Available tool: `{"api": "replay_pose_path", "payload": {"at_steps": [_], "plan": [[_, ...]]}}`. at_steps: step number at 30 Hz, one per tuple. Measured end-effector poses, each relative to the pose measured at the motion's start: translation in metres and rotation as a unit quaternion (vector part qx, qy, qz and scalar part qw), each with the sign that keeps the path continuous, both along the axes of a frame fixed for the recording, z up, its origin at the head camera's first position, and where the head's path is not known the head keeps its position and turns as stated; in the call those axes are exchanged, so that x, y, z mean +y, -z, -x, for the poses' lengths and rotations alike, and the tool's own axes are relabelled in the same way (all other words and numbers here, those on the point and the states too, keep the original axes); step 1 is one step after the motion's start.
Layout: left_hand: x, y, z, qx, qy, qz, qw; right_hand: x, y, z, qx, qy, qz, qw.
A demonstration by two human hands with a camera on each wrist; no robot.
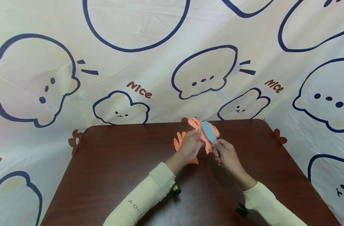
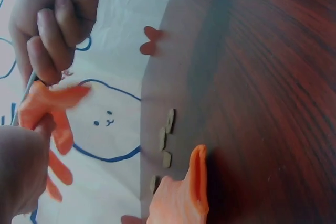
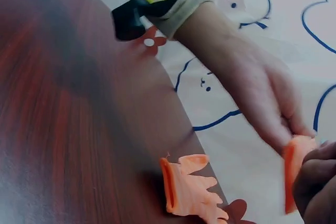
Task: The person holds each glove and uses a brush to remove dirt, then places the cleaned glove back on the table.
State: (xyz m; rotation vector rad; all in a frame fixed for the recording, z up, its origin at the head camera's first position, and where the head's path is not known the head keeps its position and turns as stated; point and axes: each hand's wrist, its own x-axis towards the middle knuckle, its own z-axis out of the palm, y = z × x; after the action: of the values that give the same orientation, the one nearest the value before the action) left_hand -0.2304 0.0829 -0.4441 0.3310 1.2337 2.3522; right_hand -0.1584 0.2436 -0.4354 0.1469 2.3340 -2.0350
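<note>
My left hand pinches an orange knit glove, raised over the far part of the table. In my right hand is the dark handle of a tool with a flat, rounded light-blue head; what kind of tool it is I cannot tell. The blue head overlaps the raised glove in the head view. Right-hand fingers are curled close at the glove's cuff in the right wrist view. A second orange glove lies on the table, partly hidden behind the left hand in the head view.
The dark brown wooden table has rounded far corners. Several small brownish pieces show near its far edge in the left wrist view. A pale cloth with cartoon outlines hangs behind it. Dark wrist devices sit at both sleeves.
</note>
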Motion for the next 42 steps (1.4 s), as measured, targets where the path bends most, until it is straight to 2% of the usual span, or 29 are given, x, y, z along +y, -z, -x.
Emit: {"api": "replay_pose_path", "payload": {"at_steps": [2, 8, 15, 20, 22, 26, 28, 32, 36, 42], "plan": [[-0.004, -0.001, 0.000, 0.010, 0.003, -0.005, 0.9999, -0.003, -0.002, 0.000, 0.014, 0.010, -0.018, 0.9997], [-0.012, -0.004, -0.001, -0.016, -0.004, -0.011, 0.9998, 0.002, -0.003, 0.000, 0.039, 0.031, -0.035, 0.9981], [-0.015, -0.003, -0.003, -0.025, -0.010, -0.011, 0.9996, 0.011, -0.002, 0.004, 0.018, 0.051, -0.034, 0.9980], [-0.019, -0.006, -0.003, -0.001, -0.013, 0.002, 0.9999, 0.021, -0.004, 0.005, 0.018, 0.070, -0.032, 0.9969], [-0.021, -0.008, -0.003, 0.011, -0.015, 0.009, 0.9998, 0.021, -0.006, 0.003, 0.023, 0.060, -0.025, 0.9976], [-0.024, -0.012, 0.001, 0.027, -0.015, 0.003, 0.9995, 0.006, -0.012, -0.003, 0.034, 0.013, -0.004, 0.9993], [-0.024, -0.013, 0.003, 0.047, -0.002, 0.011, 0.9988, -0.004, -0.015, -0.005, 0.040, -0.006, -0.004, 0.9992], [-0.023, -0.017, 0.002, 0.070, 0.006, 0.043, 0.9966, -0.014, -0.019, -0.005, 0.049, -0.008, -0.009, 0.9987], [-0.025, -0.021, -0.001, 0.046, -0.015, 0.063, 0.9968, -0.012, -0.021, -0.002, 0.052, 0.000, -0.007, 0.9986], [-0.027, -0.020, -0.003, 0.027, -0.014, 0.038, 0.9988, 0.002, -0.018, 0.003, 0.042, 0.032, -0.012, 0.9985]]}}
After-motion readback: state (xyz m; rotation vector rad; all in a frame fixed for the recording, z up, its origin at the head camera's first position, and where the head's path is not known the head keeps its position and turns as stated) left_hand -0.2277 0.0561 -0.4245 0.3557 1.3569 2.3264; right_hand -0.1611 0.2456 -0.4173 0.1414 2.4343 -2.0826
